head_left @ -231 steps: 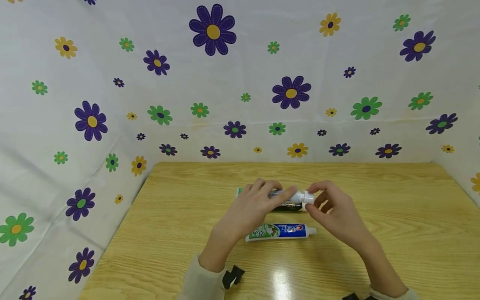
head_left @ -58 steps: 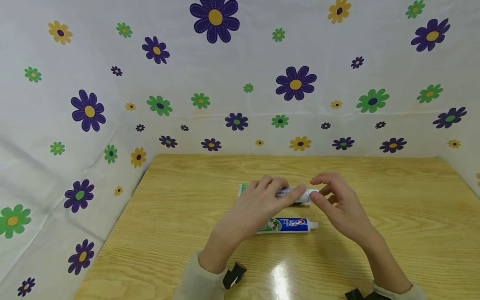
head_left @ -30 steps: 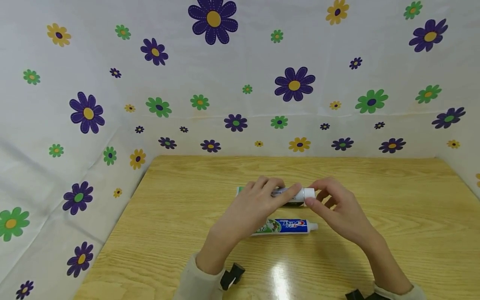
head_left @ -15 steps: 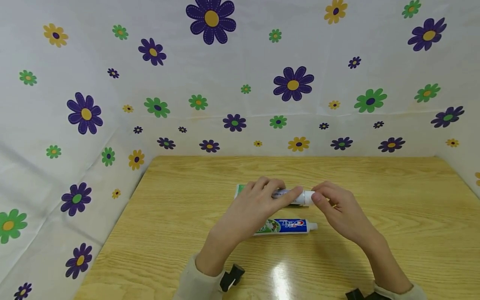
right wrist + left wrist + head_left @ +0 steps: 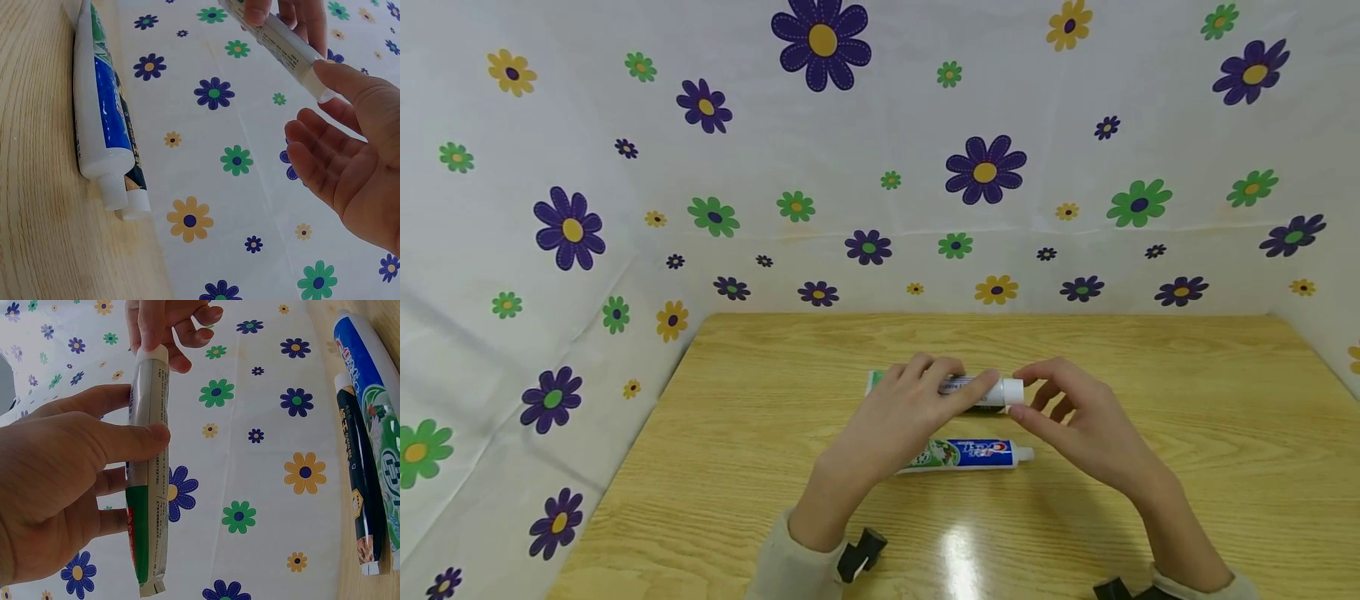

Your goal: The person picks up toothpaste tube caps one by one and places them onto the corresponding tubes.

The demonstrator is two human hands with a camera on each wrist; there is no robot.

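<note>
Above the table, my left hand (image 5: 898, 421) grips a silver-white and green toothpaste tube (image 5: 149, 419) between thumb and fingers. The tube lies roughly level in the head view, its white cap (image 5: 1013, 392) pointing right. My right hand (image 5: 1078, 421) has thumb and index finger on that cap, as the right wrist view shows with the tube (image 5: 290, 50); its other fingers are loosely bent. A blue, green and white toothpaste tube (image 5: 981, 453) lies on the table nearer to me. Beyond it is a black toothpaste tube (image 5: 356, 469), mostly hidden behind the held tube in the head view.
The wood-grain table (image 5: 760, 433) reaches back to a white cloth (image 5: 895, 125) printed with purple, green and yellow flowers, which also hangs along the left side. Both lying tubes have white caps facing right in the head view.
Earliest, a narrow neck showed between tube and cap; now the cap sits flush against the tube. My right fingers have repeatedly shifted their hold on the cap. The lying tubes stay put.
</note>
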